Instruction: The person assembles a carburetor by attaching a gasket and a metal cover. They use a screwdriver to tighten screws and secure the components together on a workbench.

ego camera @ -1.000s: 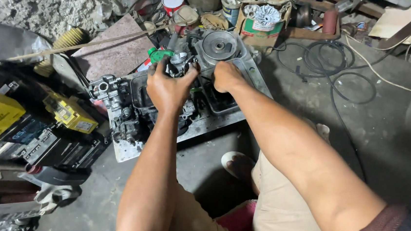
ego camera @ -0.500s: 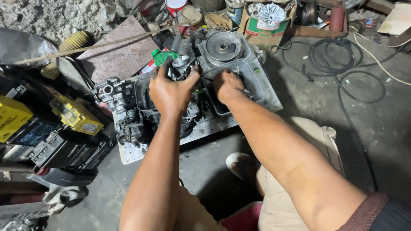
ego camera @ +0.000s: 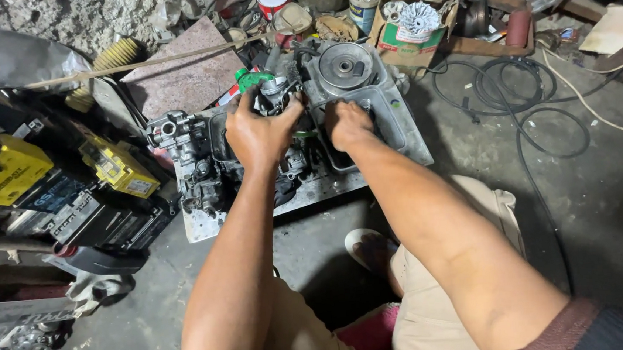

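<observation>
On the engine (ego camera: 335,99), both hands, left (ego camera: 260,131) and right (ego camera: 348,122), gripping.

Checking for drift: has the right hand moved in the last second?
No. The right hand stays just below the pulley, as before.

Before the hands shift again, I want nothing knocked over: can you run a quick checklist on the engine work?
1. Left hand on the engine assembly: ok.
2. Right hand resting beside the round pulley: ok.
3. Metal plate flat on the floor: ok.
4. Grip on any one part: cannot tell.
5. Black cables clear of both arms: ok.
</observation>
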